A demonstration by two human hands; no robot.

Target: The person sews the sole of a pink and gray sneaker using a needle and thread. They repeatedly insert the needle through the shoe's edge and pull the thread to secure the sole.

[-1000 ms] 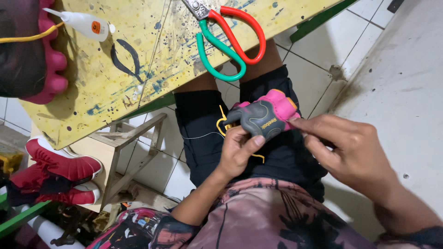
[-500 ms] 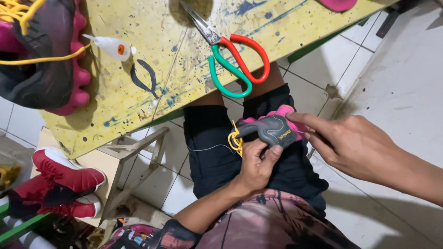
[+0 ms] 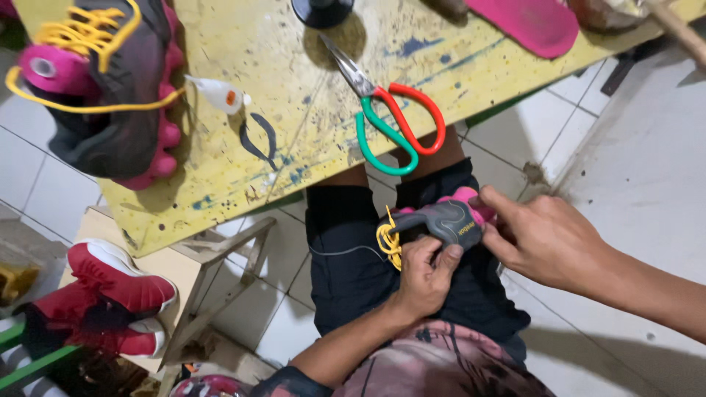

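Observation:
A small grey shoe [image 3: 441,218] with a pink sole and yellow laces rests on my lap over black shorts. My left hand [image 3: 424,275] grips it from below, thumb and fingers on its grey upper. My right hand [image 3: 540,239] holds its pink heel end from the right. On the yellow table [image 3: 294,132] above lie scissors [image 3: 388,117] with one red and one green handle, a small white glue tube [image 3: 218,94] and a dark curved strip [image 3: 259,137]. A matching grey and pink shoe [image 3: 110,95] with yellow laces lies at the table's left end.
A pink insole [image 3: 526,23] and a black round base [image 3: 321,10] sit at the table's far edge. Red shoes [image 3: 118,294] lie on the floor at lower left beside a wooden stool frame [image 3: 220,257]. White floor tiles surround my legs.
The view has shifted so more of the table shows. The shoe in my hands has turned slightly, and my right hand has drawn closer onto its heel.

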